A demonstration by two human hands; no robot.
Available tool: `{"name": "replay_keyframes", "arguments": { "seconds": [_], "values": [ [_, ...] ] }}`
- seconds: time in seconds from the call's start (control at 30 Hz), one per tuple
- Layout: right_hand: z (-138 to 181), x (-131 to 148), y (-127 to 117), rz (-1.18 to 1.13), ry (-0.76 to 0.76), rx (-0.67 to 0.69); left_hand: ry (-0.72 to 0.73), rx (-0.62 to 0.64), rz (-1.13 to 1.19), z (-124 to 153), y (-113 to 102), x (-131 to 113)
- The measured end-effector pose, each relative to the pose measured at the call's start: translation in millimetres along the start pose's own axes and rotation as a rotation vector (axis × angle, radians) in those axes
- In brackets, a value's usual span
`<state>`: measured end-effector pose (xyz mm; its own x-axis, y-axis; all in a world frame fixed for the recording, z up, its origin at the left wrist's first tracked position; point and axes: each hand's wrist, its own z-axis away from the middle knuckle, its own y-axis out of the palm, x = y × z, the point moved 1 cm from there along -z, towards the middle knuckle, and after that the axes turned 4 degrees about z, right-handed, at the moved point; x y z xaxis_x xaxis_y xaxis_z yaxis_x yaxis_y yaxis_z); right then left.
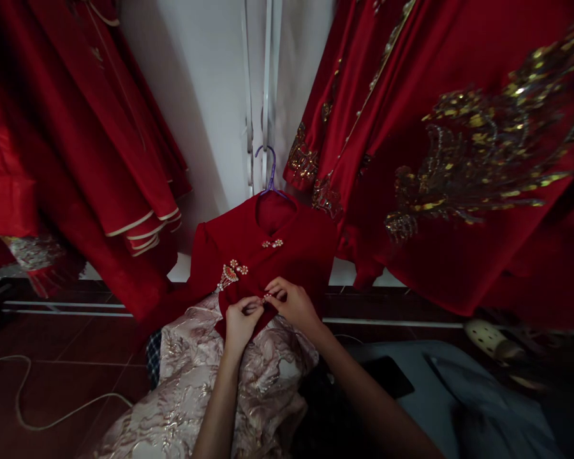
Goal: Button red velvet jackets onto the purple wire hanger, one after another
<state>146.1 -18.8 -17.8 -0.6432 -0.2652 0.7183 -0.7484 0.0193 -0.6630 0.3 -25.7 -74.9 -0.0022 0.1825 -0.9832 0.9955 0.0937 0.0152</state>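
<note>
A small red garment (287, 252) on a purple hanger (269, 171) lies in front of me, its top toward the white wall. It has a jewelled clasp (272, 243) near the collar and a fan-shaped ornament (229, 275) lower down. My left hand (243, 322) and my right hand (294, 305) meet at the garment's front edge. Both pinch the red cloth at a small jewelled fastening (266, 298) between the fingertips. Under the garment lies a pale pink brocade cloth (196, 389).
Red robes (100, 146) hang at the left, and a red robe with gold embroidery (463, 159) hangs at the right. A white cord (29, 395) trails over the dark floor at the left. A grey cushion (483, 401) and a dark phone (387, 376) sit at the right.
</note>
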Motion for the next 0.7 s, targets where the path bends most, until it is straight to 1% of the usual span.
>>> {"name": "replay_keyframes", "arguments": {
  "seconds": [0.2,0.5,0.6,0.67,0.7],
  "values": [
    [0.6,-0.3,-1.1,0.025,-0.002,0.0,0.01,0.013,-0.042,1.6,-1.9,-1.2],
    [0.5,0.2,2.3,-0.001,-0.024,-0.017,0.017,0.052,-0.047,1.2,-2.1,-3.9],
    [-1.1,-1.8,2.6,0.002,-0.032,0.001,0.008,0.076,-0.048,1.7,0.0,-4.6],
    [-1.6,-4.8,-0.1,-0.002,-0.05,0.04,0.023,0.054,-0.057,3.0,1.2,-6.2],
    [-1.3,-6.6,-2.7,-0.009,-0.061,0.07,0.052,0.011,-0.073,4.1,1.2,-7.8]
  ]
}}
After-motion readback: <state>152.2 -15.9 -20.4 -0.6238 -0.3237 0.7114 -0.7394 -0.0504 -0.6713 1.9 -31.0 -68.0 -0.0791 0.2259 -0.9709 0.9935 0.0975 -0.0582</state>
